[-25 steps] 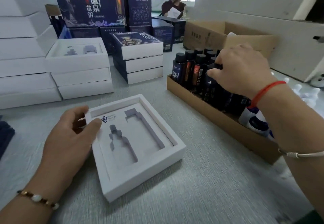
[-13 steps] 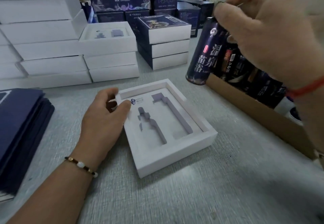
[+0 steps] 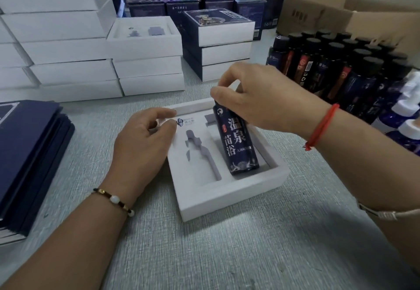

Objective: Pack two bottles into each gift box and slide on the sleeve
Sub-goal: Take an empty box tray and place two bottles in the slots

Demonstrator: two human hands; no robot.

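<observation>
A white gift box [image 3: 229, 196] lies open on the grey table, its foam insert showing two bottle-shaped cut-outs. My right hand [image 3: 261, 99] grips the cap end of a dark blue bottle [image 3: 236, 139] that lies tilted in the right cut-out, its base down against the near end. The left cut-out [image 3: 200, 151] holds nothing. My left hand [image 3: 143, 144] pinches the box's far left corner, thumb on the insert. A stack of flat dark blue sleeves [image 3: 27, 153] lies at the left.
A cardboard tray of upright dark bottles [image 3: 336, 67] stands at the right, with white-capped bottles [image 3: 406, 112] beside it. Stacks of white boxes [image 3: 68, 49] and sleeved boxes [image 3: 220, 46] fill the back, one open box [image 3: 145, 33] on top. A cardboard carton [image 3: 354, 15] sits far right.
My right hand has brought the bottle down from the air above the tray into the box's right cut-out. My left hand has stayed on the box corner.
</observation>
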